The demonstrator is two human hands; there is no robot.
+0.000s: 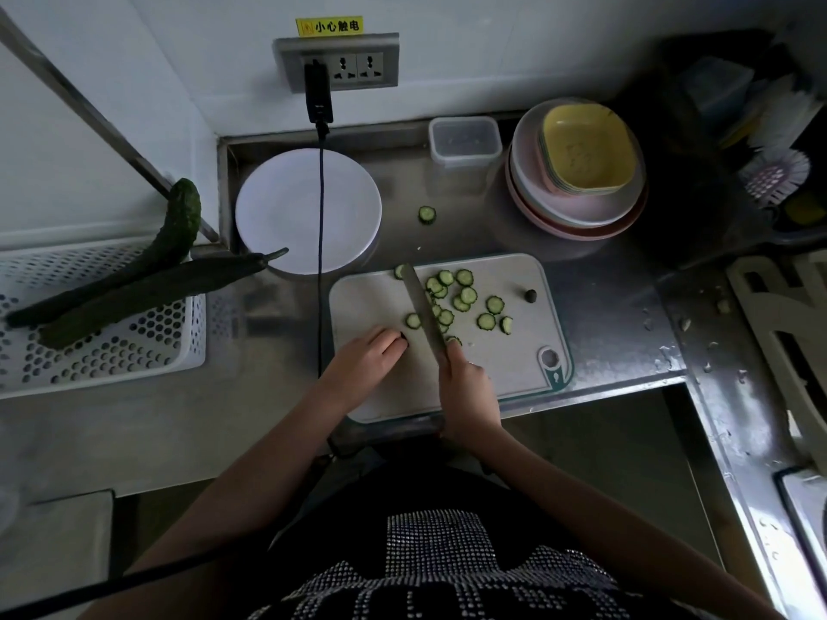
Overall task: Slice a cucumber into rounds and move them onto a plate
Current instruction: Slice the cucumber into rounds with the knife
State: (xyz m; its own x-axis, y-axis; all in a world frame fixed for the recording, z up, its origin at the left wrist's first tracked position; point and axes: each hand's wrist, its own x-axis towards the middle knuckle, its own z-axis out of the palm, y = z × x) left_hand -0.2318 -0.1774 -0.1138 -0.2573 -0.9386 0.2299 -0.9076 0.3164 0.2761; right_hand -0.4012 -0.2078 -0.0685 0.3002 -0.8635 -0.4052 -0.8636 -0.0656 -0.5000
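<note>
Several cucumber rounds (463,295) lie scattered on the white cutting board (514,351). My right hand (467,389) grips the handle of a knife (420,306), whose blade lies across the board pointing away from me. My left hand (367,362) rests on the board with its fingers curled over a small dark cucumber stub (402,336). One loose round (427,214) sits on the steel counter beyond the board. The white plate (277,243) stands behind the board to the left, with no rounds on it. A cut cucumber tip (530,295) lies near the board's right edge.
Two whole cucumbers (134,288) rest on a white perforated basket (112,355) at the left. A black cable (321,261) hangs from the wall socket across the plate. A clear container (465,140) and stacked bowls (577,203) stand at the back right. A sink edge lies right.
</note>
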